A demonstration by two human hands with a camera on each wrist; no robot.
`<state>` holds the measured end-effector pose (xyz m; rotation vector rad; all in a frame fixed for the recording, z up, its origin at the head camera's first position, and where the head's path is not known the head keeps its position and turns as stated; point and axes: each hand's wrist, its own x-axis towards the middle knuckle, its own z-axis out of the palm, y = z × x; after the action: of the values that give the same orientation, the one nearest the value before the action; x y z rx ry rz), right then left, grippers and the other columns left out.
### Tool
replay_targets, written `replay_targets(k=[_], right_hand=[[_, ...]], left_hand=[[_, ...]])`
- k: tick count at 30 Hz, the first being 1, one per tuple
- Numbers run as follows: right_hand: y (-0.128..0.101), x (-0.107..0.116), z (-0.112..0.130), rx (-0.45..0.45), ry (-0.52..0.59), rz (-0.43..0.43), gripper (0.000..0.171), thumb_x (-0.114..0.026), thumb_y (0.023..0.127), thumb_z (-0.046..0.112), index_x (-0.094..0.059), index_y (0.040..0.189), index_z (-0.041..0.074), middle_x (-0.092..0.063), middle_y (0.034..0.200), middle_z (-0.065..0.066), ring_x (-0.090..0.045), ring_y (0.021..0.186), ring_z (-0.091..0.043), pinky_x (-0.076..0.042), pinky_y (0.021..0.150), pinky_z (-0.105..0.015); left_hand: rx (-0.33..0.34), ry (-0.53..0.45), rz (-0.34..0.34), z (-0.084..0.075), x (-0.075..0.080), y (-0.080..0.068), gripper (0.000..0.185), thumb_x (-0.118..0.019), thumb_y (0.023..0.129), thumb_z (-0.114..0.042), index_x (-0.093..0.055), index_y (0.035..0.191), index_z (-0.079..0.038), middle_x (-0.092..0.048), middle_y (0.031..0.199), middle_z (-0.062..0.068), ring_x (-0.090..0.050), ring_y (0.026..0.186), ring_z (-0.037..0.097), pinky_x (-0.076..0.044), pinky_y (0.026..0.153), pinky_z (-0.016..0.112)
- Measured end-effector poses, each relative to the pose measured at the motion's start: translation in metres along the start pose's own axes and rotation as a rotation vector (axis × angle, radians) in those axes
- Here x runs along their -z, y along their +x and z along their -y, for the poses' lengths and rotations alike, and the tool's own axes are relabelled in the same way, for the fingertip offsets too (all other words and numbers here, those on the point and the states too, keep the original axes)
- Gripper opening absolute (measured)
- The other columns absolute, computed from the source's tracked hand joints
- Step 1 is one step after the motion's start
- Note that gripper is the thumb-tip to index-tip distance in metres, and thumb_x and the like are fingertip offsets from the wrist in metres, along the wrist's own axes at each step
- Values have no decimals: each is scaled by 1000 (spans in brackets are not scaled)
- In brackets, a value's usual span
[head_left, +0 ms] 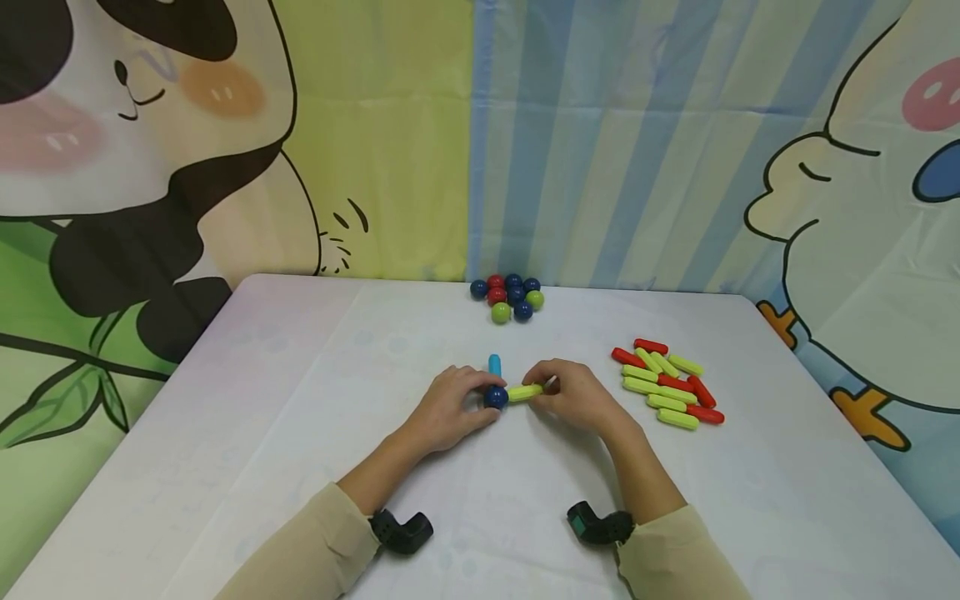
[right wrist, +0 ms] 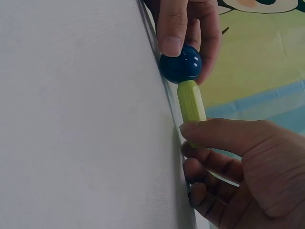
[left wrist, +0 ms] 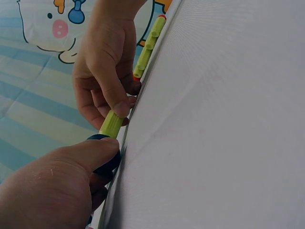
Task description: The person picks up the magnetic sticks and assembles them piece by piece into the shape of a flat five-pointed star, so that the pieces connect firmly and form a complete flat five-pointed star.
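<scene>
My left hand [head_left: 457, 404] pinches a dark blue ball [head_left: 495, 397] on the white table [head_left: 300, 400]. A yellow-green stick [head_left: 524, 392] lies against the ball's right side, and my right hand [head_left: 573, 392] pinches its far end. Behind the ball a light blue stick [head_left: 494, 364] points away from me. The right wrist view shows the blue ball [right wrist: 181, 63] between thumb and finger of the left hand, touching the green stick [right wrist: 191, 106]. In the left wrist view, the right hand's fingers [left wrist: 102, 81] hold the green stick [left wrist: 112, 123] beside the ball [left wrist: 107, 162].
A cluster of blue, red and green balls [head_left: 508, 297] sits at the table's far edge. A pile of several red and yellow-green sticks [head_left: 667, 382] lies to the right of my hands. A cartoon backdrop hangs behind the table.
</scene>
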<state>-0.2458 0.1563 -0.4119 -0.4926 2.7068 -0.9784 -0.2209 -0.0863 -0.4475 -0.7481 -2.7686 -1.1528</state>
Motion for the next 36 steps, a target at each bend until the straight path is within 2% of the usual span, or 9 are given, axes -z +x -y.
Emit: replay_targets(k=[3, 8, 18, 25, 29, 32, 36], right_hand=[[-2, 3, -2, -16, -3, -2, 22, -73, 93, 11, -74, 114, 18, -70, 111, -4, -61, 96, -21, -55, 86, -37], [-4, 7, -2, -32, 5, 0, 23, -72, 93, 10, -73, 115, 17, -69, 106, -4, -60, 95, -23, -54, 83, -35], [-3, 7, -5, -17, 10, 18, 22, -74, 92, 12, -73, 114, 17, -66, 100, -3, -59, 93, -22, -51, 80, -31], [1, 8, -12, -8, 94, 15, 24, -71, 95, 18, -73, 119, 15, -69, 108, -6, -59, 95, -23, -51, 80, -31], [6, 6, -14, -55, 160, -71, 27, -66, 99, 23, -71, 125, 15, -69, 119, -8, -60, 100, -26, -52, 80, -31], [14, 3, -17, -95, 218, -170, 30, -65, 100, 23, -68, 129, 15, -67, 125, -10, -61, 105, -28, -53, 77, -29], [29, -1, -23, -126, 291, -297, 34, -65, 100, 23, -65, 133, 15, -65, 131, -10, -60, 112, -29, -53, 81, -31]], left_hand=[[4, -1, -2, -1, 0, 0, 41, -81, 89, -23, -70, 129, -20, -71, 121, 0, -62, 121, 21, -40, 113, 49], [13, 0, -6, 0, 0, -1, 42, -81, 89, -23, -70, 130, -22, -71, 122, -1, -61, 119, 20, -44, 108, 46], [3, -4, -13, 2, -2, -1, 41, -81, 89, -22, -70, 129, -20, -71, 120, 0, -62, 119, 20, -40, 114, 49], [9, 21, -23, 2, -1, 0, 41, -81, 89, -23, -71, 129, -22, -71, 119, -1, -62, 116, 19, -46, 103, 45], [25, 32, -29, 2, 0, 0, 39, -80, 90, -23, -71, 128, -22, -70, 117, -1, -61, 113, 19, -47, 100, 43], [50, 20, -33, 3, -1, 2, 39, -79, 90, -23, -71, 128, -23, -69, 118, -1, -60, 113, 19, -48, 99, 42], [69, 6, -41, 4, -5, 3, 39, -78, 91, -23, -70, 130, -24, -69, 120, 0, -59, 113, 20, -49, 97, 41]])
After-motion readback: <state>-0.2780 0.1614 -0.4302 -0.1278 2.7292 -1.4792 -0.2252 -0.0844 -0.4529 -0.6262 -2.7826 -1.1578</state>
